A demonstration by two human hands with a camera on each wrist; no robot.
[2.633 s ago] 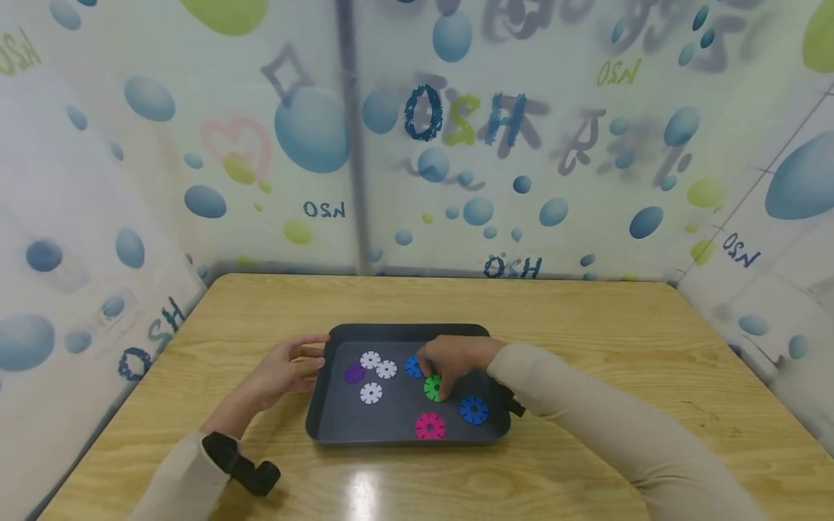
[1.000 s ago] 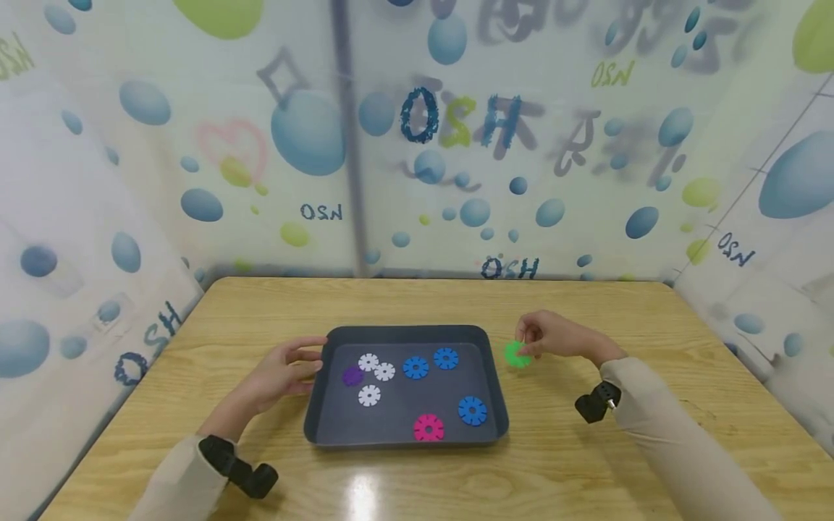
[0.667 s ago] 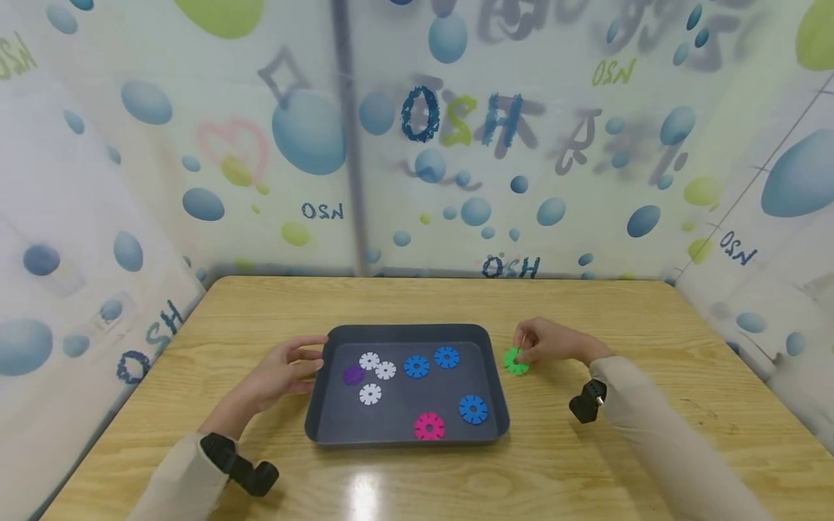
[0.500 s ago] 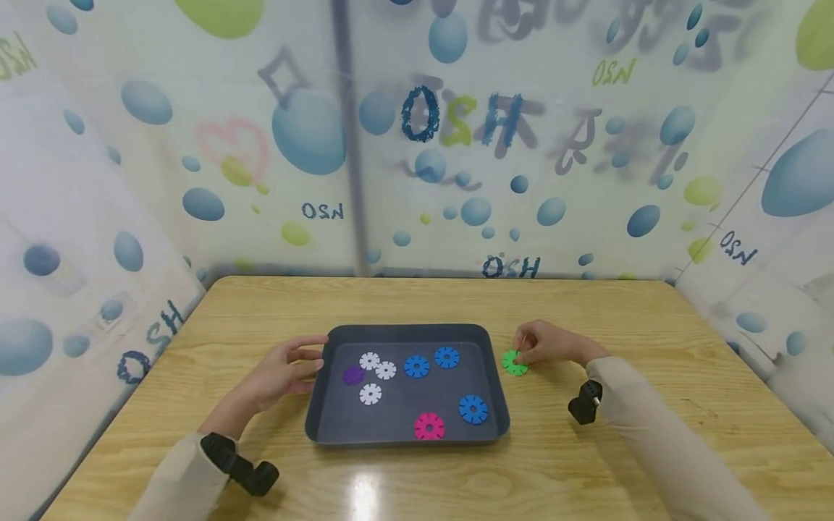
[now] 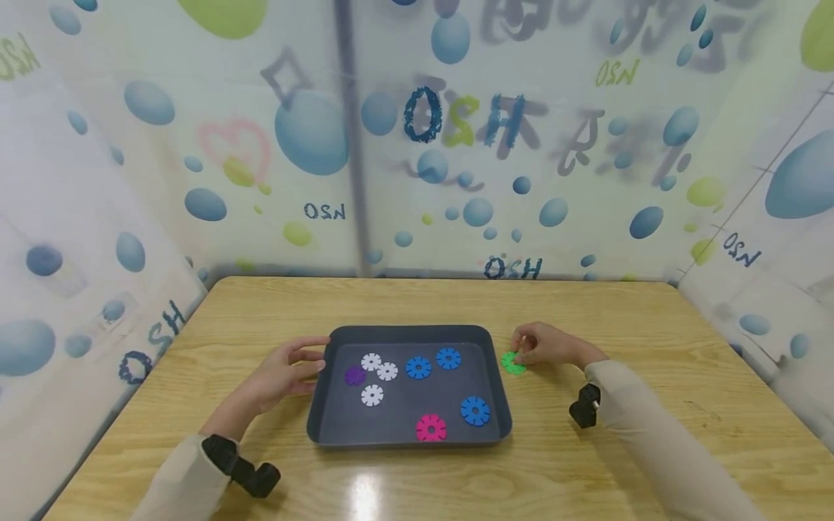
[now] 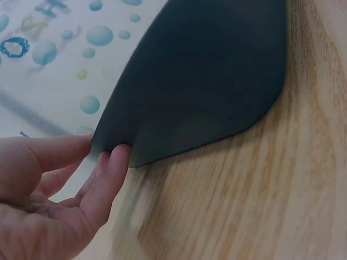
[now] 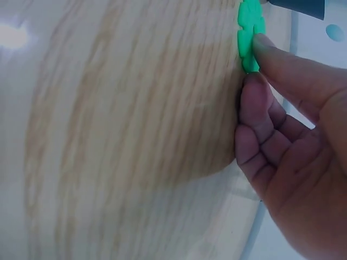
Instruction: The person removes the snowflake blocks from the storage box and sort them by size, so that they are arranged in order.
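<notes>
And here's the right hand [image 5: 547, 343], clamped by thumb and finger on the green disc [image 7: 243, 39], notched all round its edge. Its fingers cover part of the disc, which sits down at the desk [image 5: 586, 304] just outside the tray's right wall; whether it lies fully flat cannot be told. That dark grey tray [image 5: 342, 423] is the barrier here, its raised wall standing between the green disc and everything inside.

Over the wall, then! Nearest come two blue discs [image 5: 425, 368], side by side toward the far edge, with a third blue disc [image 5: 468, 412] down by the near right corner. Left of that, the pink disc [image 5: 423, 430] sits close to the near wall. Across in the left half, three white discs [image 5: 366, 396], two of them touching, one apart and closer to the near side, with the purple disc [image 5: 350, 376] right beside the group.

And at the far end of the tray, the left hand [image 5: 283, 373]: fingers loosely extended and spread, fingertips touching the left wall. A black wrist camera [image 5: 585, 405] hangs at each pale sleeve [image 5: 658, 434]. Beyond the desk rises a bubble-printed curtain [image 5: 404, 195], enclosing the sides too.
</notes>
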